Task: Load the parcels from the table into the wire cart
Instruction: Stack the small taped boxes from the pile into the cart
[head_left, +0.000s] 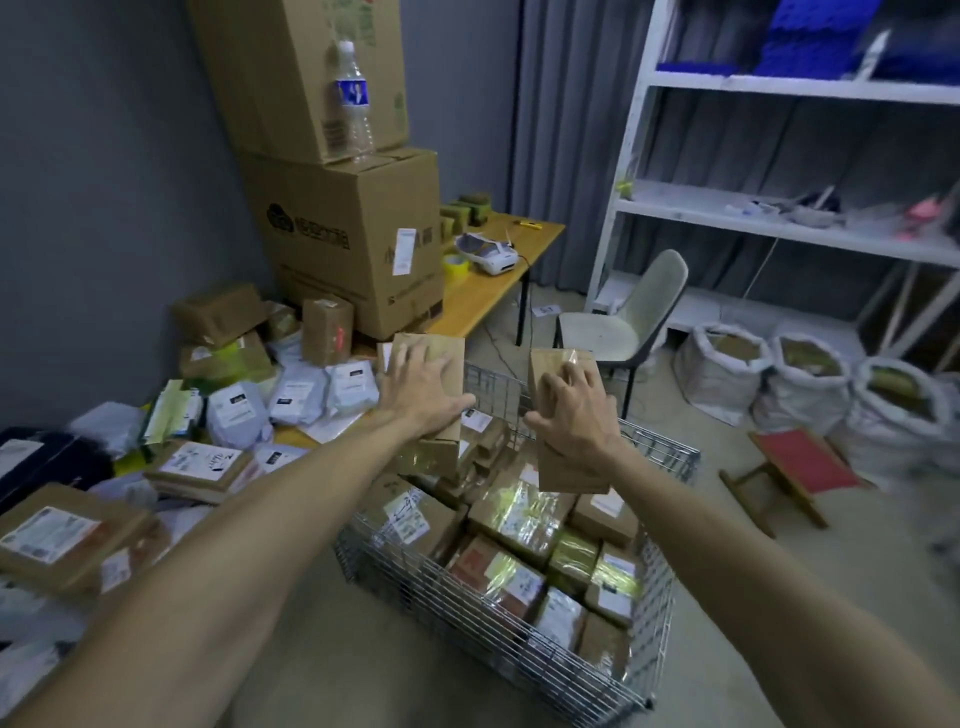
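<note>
Above the wire cart (670, 582), your left hand (421, 395) grips one brown parcel (441, 364) and your right hand (576, 415) grips another brown box (571, 467).

Grey walls (104, 156), white shelving (779, 85)

I see wire cart (670, 592) bright bare metal; parcels (519, 512) matt brown cardboard under glossy tape; mailers (298, 392) smooth grey plastic; surface (493, 280) smooth wood.
</note>
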